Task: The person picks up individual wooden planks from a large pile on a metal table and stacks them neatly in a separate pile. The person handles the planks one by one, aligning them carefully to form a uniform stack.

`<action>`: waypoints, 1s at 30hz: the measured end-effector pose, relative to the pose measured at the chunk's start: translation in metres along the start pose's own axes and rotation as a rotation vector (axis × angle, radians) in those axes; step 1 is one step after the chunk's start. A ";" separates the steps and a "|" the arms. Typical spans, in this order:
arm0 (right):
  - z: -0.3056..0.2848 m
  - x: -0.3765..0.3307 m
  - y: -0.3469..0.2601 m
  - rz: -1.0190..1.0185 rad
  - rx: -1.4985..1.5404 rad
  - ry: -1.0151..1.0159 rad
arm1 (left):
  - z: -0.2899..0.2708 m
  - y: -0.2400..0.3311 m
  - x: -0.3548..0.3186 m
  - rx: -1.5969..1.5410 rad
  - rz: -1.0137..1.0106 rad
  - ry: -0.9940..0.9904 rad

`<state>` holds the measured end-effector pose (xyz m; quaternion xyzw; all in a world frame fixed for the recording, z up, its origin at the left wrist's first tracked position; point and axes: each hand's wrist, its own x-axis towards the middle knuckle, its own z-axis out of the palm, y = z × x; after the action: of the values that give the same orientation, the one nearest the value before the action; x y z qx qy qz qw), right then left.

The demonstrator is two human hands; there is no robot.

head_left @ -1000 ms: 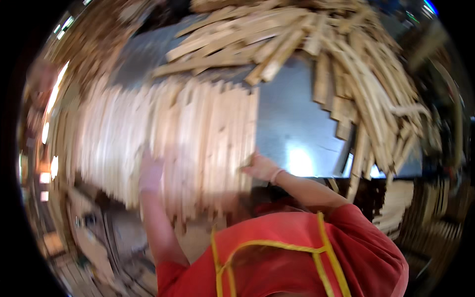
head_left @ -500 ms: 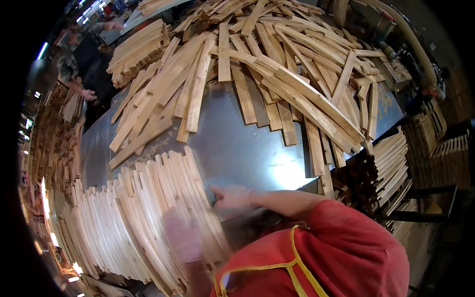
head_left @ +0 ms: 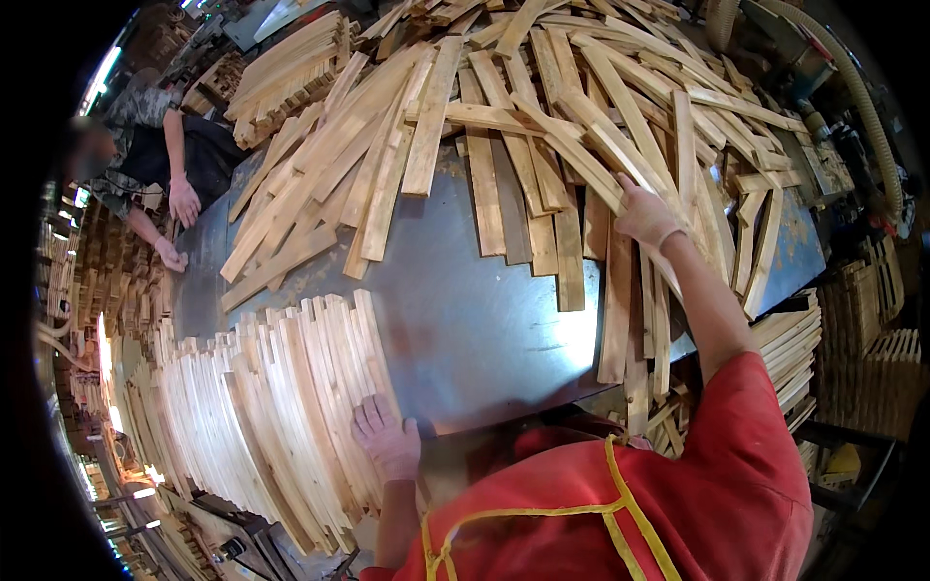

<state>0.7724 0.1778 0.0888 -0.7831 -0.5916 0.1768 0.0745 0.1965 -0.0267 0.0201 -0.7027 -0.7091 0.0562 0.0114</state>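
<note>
Slats everywhere: the left hand (head_left: 387, 441) lies flat, fingers spread, on the neat row of wooden slats (head_left: 262, 407) at the table's (head_left: 465, 320) near left edge; the right hand (head_left: 644, 215) presses open onto the loose slat pile (head_left: 542, 116) across the far side.

No packages, labels, signs or screens show anywhere in this view. Only bare wooden slats (head_left: 542, 145) lie on the metal table (head_left: 484, 329), loose or in rows, none wrapped or marked.
</note>
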 end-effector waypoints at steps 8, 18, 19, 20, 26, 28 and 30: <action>0.071 -0.124 -0.080 0.127 1.516 -0.507 | -0.001 -0.001 -0.006 -0.004 -0.004 0.010; 0.224 -0.272 -0.191 0.041 1.358 -0.647 | -0.010 -0.015 -0.001 -0.231 0.033 0.031; 0.226 -0.272 -0.210 0.000 1.228 -0.640 | -0.007 -0.016 0.005 -0.287 0.034 0.051; 0.207 -0.279 -0.242 -0.056 0.903 -0.586 | -0.002 -0.018 0.008 -0.340 0.026 0.071; 0.219 -0.288 -0.304 -0.680 0.096 -0.943 | -0.012 0.012 0.027 -0.125 0.068 -0.135; 0.232 -0.257 -0.257 -0.638 0.519 -0.983 | 0.003 0.007 0.021 -0.107 0.084 -0.063; 0.205 -0.221 -0.199 -0.523 0.781 -0.777 | 0.014 0.007 0.022 -0.122 0.086 -0.017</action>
<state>0.4663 0.0061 0.0050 -0.4049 -0.6395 0.6295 0.1757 0.2018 -0.0056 0.0041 -0.7314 -0.6805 0.0195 -0.0399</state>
